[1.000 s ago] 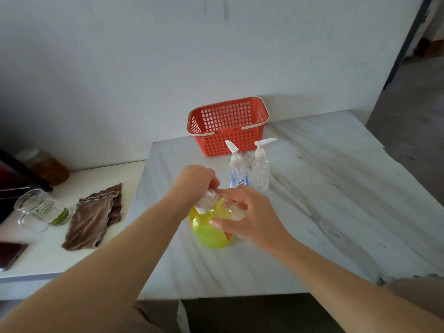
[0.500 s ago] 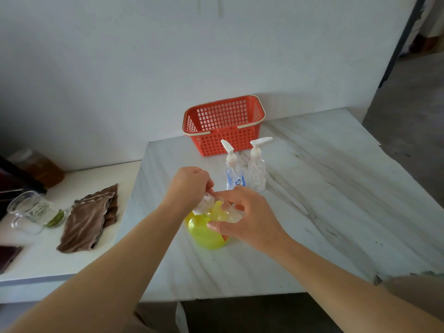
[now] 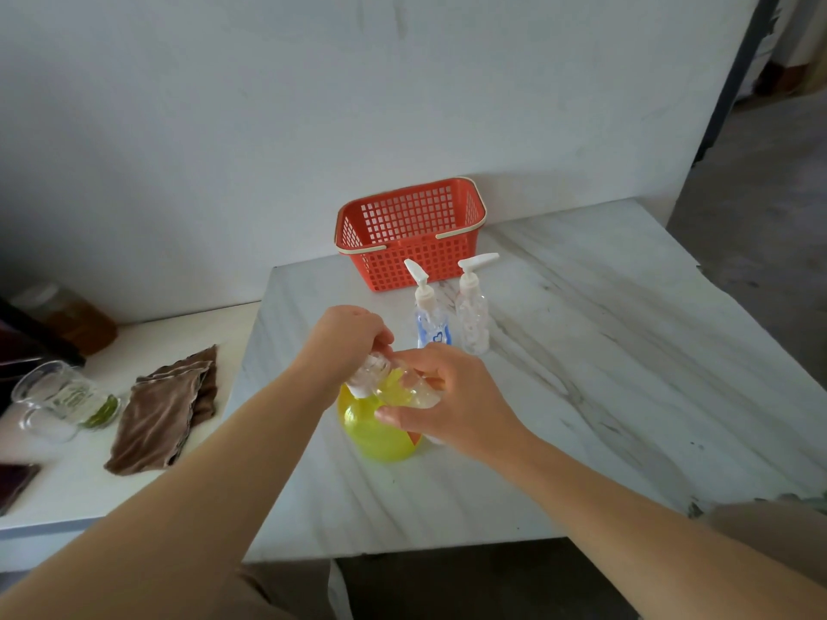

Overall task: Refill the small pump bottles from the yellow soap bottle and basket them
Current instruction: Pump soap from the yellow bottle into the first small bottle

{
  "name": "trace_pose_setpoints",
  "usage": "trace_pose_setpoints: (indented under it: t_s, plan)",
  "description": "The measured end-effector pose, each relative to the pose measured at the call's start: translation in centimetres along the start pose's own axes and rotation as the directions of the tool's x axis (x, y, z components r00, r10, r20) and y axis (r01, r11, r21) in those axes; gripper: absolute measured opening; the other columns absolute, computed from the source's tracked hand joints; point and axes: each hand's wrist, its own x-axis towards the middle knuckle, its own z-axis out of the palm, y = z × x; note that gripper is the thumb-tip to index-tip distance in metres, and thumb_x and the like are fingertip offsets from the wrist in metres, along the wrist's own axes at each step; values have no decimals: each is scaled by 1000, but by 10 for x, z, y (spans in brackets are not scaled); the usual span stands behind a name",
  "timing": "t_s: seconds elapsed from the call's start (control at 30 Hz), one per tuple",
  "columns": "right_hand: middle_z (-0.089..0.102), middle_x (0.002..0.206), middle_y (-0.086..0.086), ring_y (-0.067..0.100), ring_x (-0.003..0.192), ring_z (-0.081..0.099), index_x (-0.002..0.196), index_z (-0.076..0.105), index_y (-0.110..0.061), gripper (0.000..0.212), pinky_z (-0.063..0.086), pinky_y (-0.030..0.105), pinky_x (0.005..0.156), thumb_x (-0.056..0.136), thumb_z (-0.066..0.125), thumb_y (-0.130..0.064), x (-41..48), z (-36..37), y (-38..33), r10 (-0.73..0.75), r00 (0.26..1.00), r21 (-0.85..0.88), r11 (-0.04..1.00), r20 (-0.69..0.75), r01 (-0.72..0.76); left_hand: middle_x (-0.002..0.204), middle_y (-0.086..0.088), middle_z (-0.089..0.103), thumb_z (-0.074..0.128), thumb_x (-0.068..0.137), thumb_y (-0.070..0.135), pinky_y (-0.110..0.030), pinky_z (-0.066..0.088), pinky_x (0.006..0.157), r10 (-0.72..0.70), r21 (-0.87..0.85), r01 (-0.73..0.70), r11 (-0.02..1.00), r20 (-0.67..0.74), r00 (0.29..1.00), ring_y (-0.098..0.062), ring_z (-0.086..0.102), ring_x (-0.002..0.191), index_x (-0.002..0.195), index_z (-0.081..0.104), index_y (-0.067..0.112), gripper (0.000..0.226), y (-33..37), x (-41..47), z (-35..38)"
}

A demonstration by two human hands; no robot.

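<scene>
Near the table's [image 3: 604,351] front edge, the yellow soap bottle [image 3: 376,434] is standing upright. Both hands are working over it: the left hand [image 3: 347,340] is pinching a small clear bottle's [image 3: 402,384] white-capped end, while the right hand [image 3: 456,400] is curling its fingers around the body. At twelve o'clock from them, two pump bottles [image 3: 452,315] are standing side by side, with the red basket [image 3: 409,234] sitting beyond.

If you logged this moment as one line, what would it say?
left hand: on pump top | right hand: holds small clear bottle | yellow bottle: on table | basket: empty
</scene>
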Motion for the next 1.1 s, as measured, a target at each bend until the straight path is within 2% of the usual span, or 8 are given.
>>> trace_pose_setpoints:
  t_s: [0.1, 0.33, 0.47, 0.57, 0.67, 0.83, 1.0, 1.1]
  plan:
    - [62, 84, -6, 10, 84, 62, 110, 66, -39, 49, 53, 36, 80, 64, 82, -39, 0, 1, 5, -5, 1000, 0, 1000, -4, 5, 45, 10, 62, 47, 86, -1, -8, 43, 43, 29, 95, -29, 995, 7, 1000, 3, 56, 43, 70, 63, 8, 25, -6, 7, 3]
    - [63, 88, -2, 13, 87, 63, 109, 68, -38, 48, 54, 40, 83, 64, 83, -35, -1, 1, 8, 22, 1000, 25, 999, 6, -22, 57, 7, 60, 44, 86, -3, -4, 39, 44, 63, 180, -61, 982, -6, 998, 7, 56, 46, 68, 62, 11, 29, -10, 6, 4]
    - [64, 88, -3, 11, 86, 63, 108, 69, -36, 47, 54, 38, 83, 62, 81, -38, 0, 1, 4, 23, 1000, 28, 999, 4, -23, 44, 12, 61, 49, 84, 1, -12, 44, 48, 8, 67, -7, 998, -25, 1000, 0, 56, 46, 67, 64, 9, 23, -5, 1, 3]
    - [64, 90, -5, 9, 87, 63, 99, 67, -45, 42, 53, 34, 85, 64, 85, -31, 0, -2, 0, 18, 1000, 26, 1000, 3, -18, 61, -3, 68, 52, 83, 3, -29, 52, 68, 28, -30, -29, 999, -42, 999, -19, 60, 65, 71, 65, 6, 17, 0, -4, 3]
    - [65, 92, -5, 7, 88, 63, 88, 58, -59, 47, 54, 31, 85, 65, 85, -29, 0, -4, -2, 1, 1000, 17, 1000, -2, -1, 67, -6, 68, 48, 85, 3, -39, 53, 83, 99, 9, -99, 995, -75, 992, -22, 61, 74, 71, 65, 8, 22, 0, -5, 4]
    - [64, 90, -6, 8, 88, 63, 107, 67, -37, 46, 54, 33, 84, 63, 83, -36, 1, -1, 2, 29, 1000, 7, 1000, 8, -29, 69, -10, 69, 42, 84, 2, -35, 53, 77, 63, 16, -62, 998, -55, 997, -26, 63, 69, 69, 64, 7, 27, -4, -2, 5]
    - [60, 83, -6, 12, 84, 61, 107, 68, -37, 50, 53, 38, 81, 59, 75, -48, 0, 3, 5, 15, 1000, -27, 1000, 2, -15, 69, -11, 68, 39, 84, 0, -29, 50, 69, 45, 7, -45, 999, -52, 998, -22, 61, 59, 71, 63, 5, 28, -9, -5, 3]
    - [62, 86, -4, 13, 86, 62, 108, 68, -36, 50, 54, 39, 82, 60, 77, -45, 1, 3, 5, 19, 1000, -28, 999, 5, -19, 70, -11, 68, 41, 84, 1, -32, 51, 74, 41, 10, -41, 999, -47, 998, -23, 61, 62, 68, 63, 7, 27, -7, -4, 4]
